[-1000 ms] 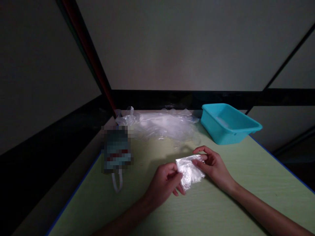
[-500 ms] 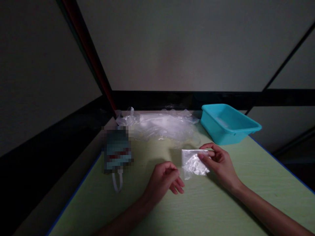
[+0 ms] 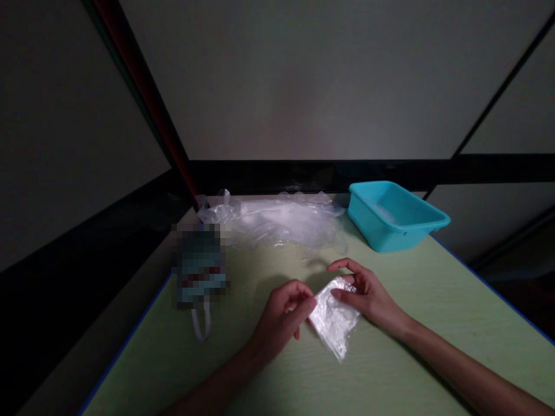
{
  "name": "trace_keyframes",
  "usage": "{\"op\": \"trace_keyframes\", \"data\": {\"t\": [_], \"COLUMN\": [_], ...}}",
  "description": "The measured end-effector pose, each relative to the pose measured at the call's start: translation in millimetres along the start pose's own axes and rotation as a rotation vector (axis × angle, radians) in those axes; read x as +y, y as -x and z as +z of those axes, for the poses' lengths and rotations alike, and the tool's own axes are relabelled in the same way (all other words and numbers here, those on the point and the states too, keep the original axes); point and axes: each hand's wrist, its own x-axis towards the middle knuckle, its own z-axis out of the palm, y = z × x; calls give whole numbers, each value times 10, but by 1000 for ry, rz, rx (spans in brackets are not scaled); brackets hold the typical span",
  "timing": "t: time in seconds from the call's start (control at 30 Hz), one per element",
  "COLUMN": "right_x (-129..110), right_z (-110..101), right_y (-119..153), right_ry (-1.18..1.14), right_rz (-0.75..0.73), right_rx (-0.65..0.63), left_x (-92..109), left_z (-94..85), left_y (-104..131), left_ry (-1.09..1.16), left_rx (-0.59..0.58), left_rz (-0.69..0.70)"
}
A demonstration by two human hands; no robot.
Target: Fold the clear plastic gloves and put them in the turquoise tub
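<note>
A folded, shiny clear plastic piece (image 3: 336, 320) is held above the green table between both hands, tilted with one corner pointing down. My left hand (image 3: 284, 315) pinches its left corner between thumb and fingers. On its upper right side, my right hand (image 3: 368, 294) grips it between the thumb and a finger, with the index finger stretched out above. Behind the hands, a spread pile of clear plastic (image 3: 281, 222) lies along the back of the table.
The turquoise basin (image 3: 381, 228) stands at the back right of the table (image 3: 260, 375). At the left edge is a pixelated item (image 3: 202, 268) with a white strap (image 3: 202, 323). Panelled walls rise behind and at the left.
My left hand has closed on the plastic's left corner. The plastic has turned from level to tilted and sits slightly lower. My right hand has shifted left with it.
</note>
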Motion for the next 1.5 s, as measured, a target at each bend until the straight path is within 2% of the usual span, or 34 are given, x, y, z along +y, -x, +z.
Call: {"op": "trace_keyframes", "data": {"t": [0.1,0.37,0.57,0.7,0.8,1.07,1.17,1.23,1.33,1.4,1.43,1.5], "right_x": [16,81,67,69,82,73,52,40,34,40,46,56], "right_z": [16,21,58,83,84,75,60,37,-11,-38,-46,-50], "right_y": [-8,-9,32,49,52,45,24,9,11,39,60,103], "right_ry": [6,-153,-148,-74,-66,15,88,92,123,217,292,499], "right_rz": [-3,-79,-146,-148,-125,-100,-169,-245,-355,-471,-550,-728], "right_rx": [-41,-1,-97,-147,-128,32,152,263,375,362,313,122], "left_x": [-20,-2,3,5,-1,-22,-29,-21,1,4,-1,-22], "left_z": [34,17,8,8,8,50,22,-24,-100,-124,-123,-95], "left_y": [-7,-11,-11,-15,-14,7,-8,-34,-72,-78,-73,-50], "left_ry": [-37,-31,-12,0,5,-40,36,161,462,679,767,879], "left_rx": [23,169,275,278,254,123,99,24,-206,-381,-445,-492], "left_rz": [2,7,23,21,14,19,-26,-126,-384,-530,-572,-609]}}
